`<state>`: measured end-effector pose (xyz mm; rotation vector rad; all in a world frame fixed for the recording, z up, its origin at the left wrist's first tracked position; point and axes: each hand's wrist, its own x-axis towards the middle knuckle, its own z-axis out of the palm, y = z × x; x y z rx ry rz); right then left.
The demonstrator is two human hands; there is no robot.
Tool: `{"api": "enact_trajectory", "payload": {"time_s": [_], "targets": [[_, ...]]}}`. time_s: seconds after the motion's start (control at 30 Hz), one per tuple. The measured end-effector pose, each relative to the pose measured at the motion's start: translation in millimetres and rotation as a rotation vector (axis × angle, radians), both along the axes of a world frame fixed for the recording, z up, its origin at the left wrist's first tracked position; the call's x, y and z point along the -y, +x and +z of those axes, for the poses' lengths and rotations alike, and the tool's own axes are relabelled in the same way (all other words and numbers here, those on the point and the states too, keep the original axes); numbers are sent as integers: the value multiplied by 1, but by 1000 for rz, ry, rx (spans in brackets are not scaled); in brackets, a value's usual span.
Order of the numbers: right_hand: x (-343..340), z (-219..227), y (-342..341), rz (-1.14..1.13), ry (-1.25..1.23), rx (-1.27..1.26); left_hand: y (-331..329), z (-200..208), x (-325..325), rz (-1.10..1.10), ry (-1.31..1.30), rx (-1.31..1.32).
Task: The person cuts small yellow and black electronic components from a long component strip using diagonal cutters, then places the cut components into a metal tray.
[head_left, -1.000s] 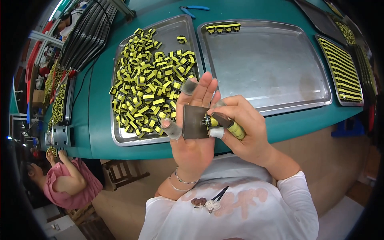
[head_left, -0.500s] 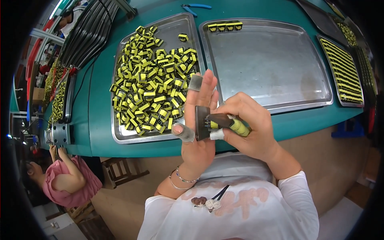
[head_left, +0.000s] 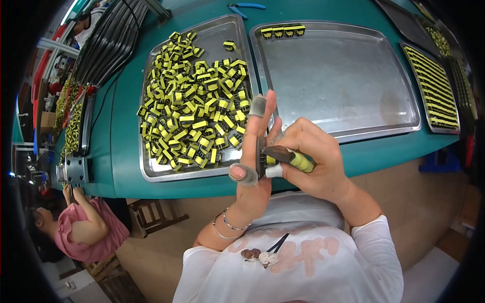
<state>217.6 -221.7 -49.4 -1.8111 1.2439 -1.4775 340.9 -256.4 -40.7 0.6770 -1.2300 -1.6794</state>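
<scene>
My left hand (head_left: pixel 252 166) is raised with its fingers stretched out, grey covers on the thumb and one finger. Against its palm lies a dark flat plate (head_left: pixel 260 157), seen nearly edge-on. My right hand (head_left: pixel 318 156), a white wrap on its thumb, is closed round a dark-bladed tool with a yellow-taped handle (head_left: pixel 302 161). Between the blade and the plate shows a small yellow part with pins (head_left: pixel 270 159), partly hidden. Just beyond my left hand, a metal tray (head_left: pixel 212 31) bears a loose heap of yellow-and-black transformers (head_left: pixel 192 111).
To the right, a second metal tray (head_left: pixel 343 86) carries a short row of transformers (head_left: pixel 283 32) at its far left corner. Blue-handled pliers (head_left: pixel 246 6) lie at the back. A filled tray (head_left: pixel 432 91) stands far right. A person in pink (head_left: pixel 88 227) sits at left.
My left hand has turned more edge-on and shifted slightly right, so the plate now shows as a narrow strip. My right hand has barely moved and still grips the tool.
</scene>
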Motion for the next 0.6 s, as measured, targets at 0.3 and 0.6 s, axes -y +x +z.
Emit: {"api": "enact_trajectory", "payload": {"time_s": [0.3,0.6], "targets": [[-1,6,-4,-48,-142,-180,14,-7,8,-296,219,-285],[-8,-11,-3,28,-430,-363,25,-23,0,-173,-109,22]]}}
